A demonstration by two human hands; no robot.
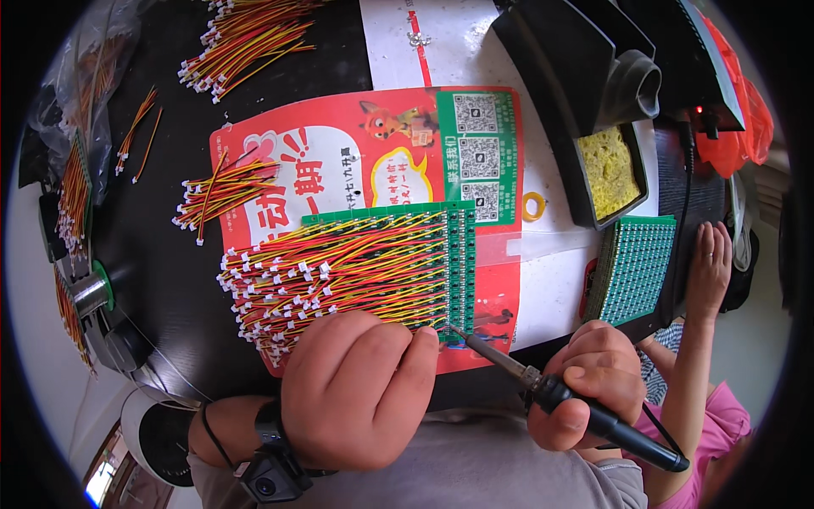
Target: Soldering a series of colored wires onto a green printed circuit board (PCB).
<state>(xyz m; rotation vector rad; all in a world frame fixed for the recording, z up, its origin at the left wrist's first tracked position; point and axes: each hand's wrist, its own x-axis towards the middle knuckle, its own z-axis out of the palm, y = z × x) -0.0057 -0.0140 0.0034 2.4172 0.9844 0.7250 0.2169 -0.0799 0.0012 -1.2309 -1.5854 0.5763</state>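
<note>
A green circuit board panel [462,263] lies on a red printed sheet [500,280]. Rows of red, yellow and black wires [365,254] run left from it, ending in white plugs. My left hand [352,390] is closed over the panel's near edge, fingertips pinched beside the wire ends; what they hold is hidden. In my right hand [593,382] is a black-handled soldering iron [500,360], its tip at the near edge of the panel, close to my left fingertips.
A soldering iron stand [593,93] with a yellow sponge [608,170] stands far right, near a stack of green boards [632,271]. Loose wire bundles [250,42] lie at the back left. A solder spool [91,293] is left. Another person's arm [699,322] reaches in at right.
</note>
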